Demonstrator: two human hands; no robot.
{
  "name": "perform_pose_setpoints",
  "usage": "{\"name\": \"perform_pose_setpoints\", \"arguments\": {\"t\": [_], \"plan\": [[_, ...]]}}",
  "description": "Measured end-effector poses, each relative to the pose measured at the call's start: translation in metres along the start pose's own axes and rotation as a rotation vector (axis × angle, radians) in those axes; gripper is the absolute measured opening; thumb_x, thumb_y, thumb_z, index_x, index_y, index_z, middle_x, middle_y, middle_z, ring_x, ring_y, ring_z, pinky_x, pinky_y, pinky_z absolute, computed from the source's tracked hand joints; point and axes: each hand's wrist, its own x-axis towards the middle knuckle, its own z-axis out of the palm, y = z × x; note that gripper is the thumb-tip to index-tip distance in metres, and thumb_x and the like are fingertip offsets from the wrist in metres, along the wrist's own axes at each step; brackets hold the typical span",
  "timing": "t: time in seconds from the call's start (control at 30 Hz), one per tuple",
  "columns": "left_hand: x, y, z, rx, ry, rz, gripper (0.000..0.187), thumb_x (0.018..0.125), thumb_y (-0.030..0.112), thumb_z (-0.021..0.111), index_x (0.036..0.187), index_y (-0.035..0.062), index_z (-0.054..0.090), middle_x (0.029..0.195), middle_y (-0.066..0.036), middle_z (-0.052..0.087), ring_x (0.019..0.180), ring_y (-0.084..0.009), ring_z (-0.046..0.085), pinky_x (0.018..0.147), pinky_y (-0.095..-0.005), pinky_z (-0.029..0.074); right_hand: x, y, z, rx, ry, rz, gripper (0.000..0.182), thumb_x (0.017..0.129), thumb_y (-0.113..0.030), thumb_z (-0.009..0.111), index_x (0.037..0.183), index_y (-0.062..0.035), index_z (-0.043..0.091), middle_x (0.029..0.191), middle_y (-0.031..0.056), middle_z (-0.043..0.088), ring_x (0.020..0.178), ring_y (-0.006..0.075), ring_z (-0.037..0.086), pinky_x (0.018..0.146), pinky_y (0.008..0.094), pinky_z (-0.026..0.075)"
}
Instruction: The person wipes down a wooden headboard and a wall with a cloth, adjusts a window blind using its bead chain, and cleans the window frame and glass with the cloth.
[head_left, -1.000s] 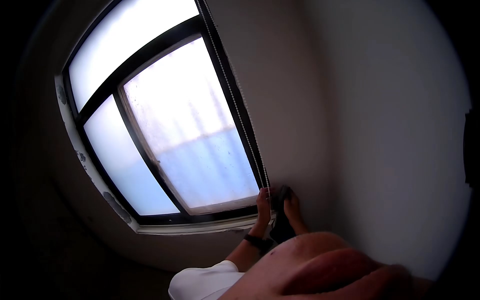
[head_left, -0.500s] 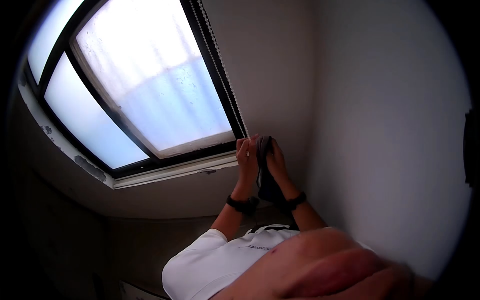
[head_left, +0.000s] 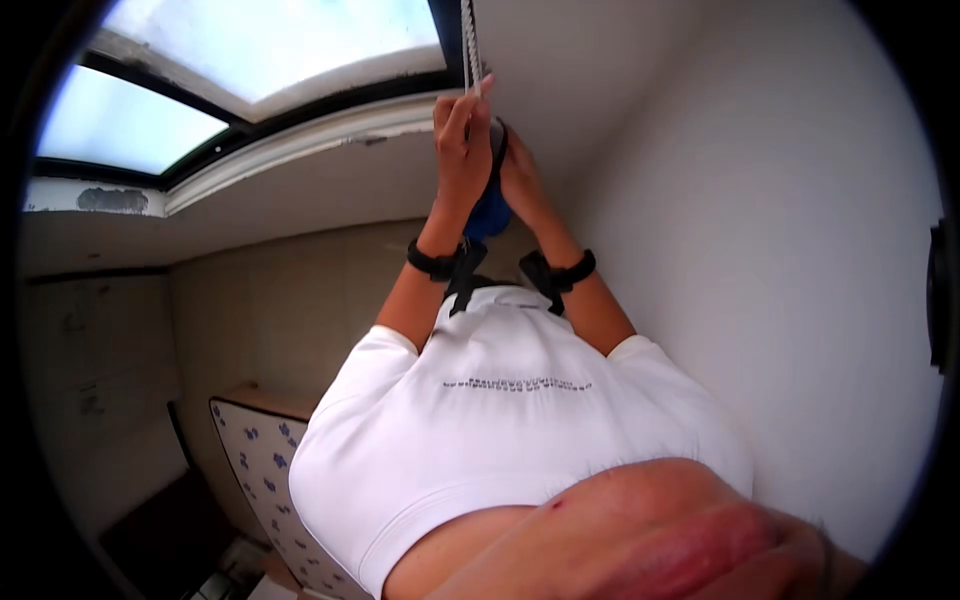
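Note:
My left hand (head_left: 462, 150) is closed at the lower end of a white beaded pull chain (head_left: 470, 48) that hangs beside the window. Its fingertips press around the beads. Just to the right, my right hand (head_left: 518, 178) is closed against a dark, grey-edged item with a blue lower part (head_left: 488, 214). This item sits between the two palms, and its kind cannot be made out. Both wrists wear black straps, and the right fingertips are partly hidden behind the item.
A black-framed frosted window (head_left: 290, 50) is at the upper left, above a pale sill (head_left: 300, 140) with peeling paint. A white wall (head_left: 780, 230) rises close on the right. Below left stands a white board with blue patterns (head_left: 265, 470).
The view has tilted downward, so the hands and window appear higher and more of the white shirt shows. Both hands stay together by the chain, and the item's blue part now shows.

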Motion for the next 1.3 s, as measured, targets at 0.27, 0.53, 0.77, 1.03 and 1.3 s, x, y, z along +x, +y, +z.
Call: {"name": "perform_pose_setpoints", "arguments": {"t": [0.27, 0.53, 0.77, 1.03, 1.3], "plan": [[-0.01, -0.025, -0.001, -0.059, -0.117, 0.029, 0.026, 0.098, 0.0, 0.049, 0.121, 0.0033, 0.059, 0.117, -0.007, 0.053, 0.094, -0.0131, 0.055, 0.078, -0.0269, 0.046, -0.003, -0.011, -0.013, -0.103, -0.099, -0.042, 0.034, 0.098, -0.013, 0.038, 0.129, 0.0008, 0.045, 0.109, 0.0098, 0.057, 0.096, 0.0159, 0.054, 0.09, 0.0283, 0.043], [-0.015, 0.008, -0.006, -0.217, -0.288, -0.325, 0.022, 0.101, 0.016, 0.044, 0.108, 0.0009, 0.059, 0.101, -0.014, 0.052, 0.099, -0.0278, 0.051, 0.09, -0.0344, 0.04, -0.008, 0.005, -0.03, -0.123, -0.162, -0.115, 0.03, 0.098, -0.013, 0.042, 0.122, 0.0015, 0.05, 0.097, 0.0075, 0.057, 0.091, 0.0134, 0.056, 0.082, 0.0233, 0.045], [-0.037, -0.005, 0.0, 0.007, -0.313, -0.251, 0.021, 0.102, 0.014, 0.039, 0.107, 0.0002, 0.054, 0.099, -0.018, 0.051, 0.097, -0.0332, 0.048, 0.088, -0.0393, 0.039, -0.001, -0.032, -0.035, 0.054, 0.298, -0.088, 0.02, 0.098, -0.014, 0.055, 0.109, 0.0011, 0.062, 0.087, -0.0031, 0.06, 0.074, 0.0048, 0.052, 0.064, 0.0184, 0.043], [-0.039, 0.001, -0.004, 0.06, -0.506, -0.046, 0.026, 0.098, 0.006, 0.048, 0.122, 0.0026, 0.056, 0.115, -0.015, 0.056, 0.103, -0.0264, 0.055, 0.088, -0.0351, 0.044, -0.006, -0.062, -0.029, -0.496, 0.246, -0.342, 0.021, 0.094, -0.019, 0.059, 0.099, 0.0017, 0.059, 0.075, 0.0048, 0.059, 0.07, 0.012, 0.052, 0.064, 0.0272, 0.045], [0.147, 0.132, -0.2, -0.036, -0.68, -0.028, 0.05, 0.095, 0.028, 0.051, 0.138, 0.0065, 0.038, 0.132, -0.015, 0.049, 0.121, -0.0323, 0.05, 0.102, -0.0488, 0.037, 0.007, -0.032, -0.048, -0.582, 0.459, -0.492, 0.035, 0.096, -0.035, 0.056, 0.106, -0.0007, 0.057, 0.081, 0.0078, 0.059, 0.066, 0.0134, 0.051, 0.061, 0.0285, 0.044]]}}
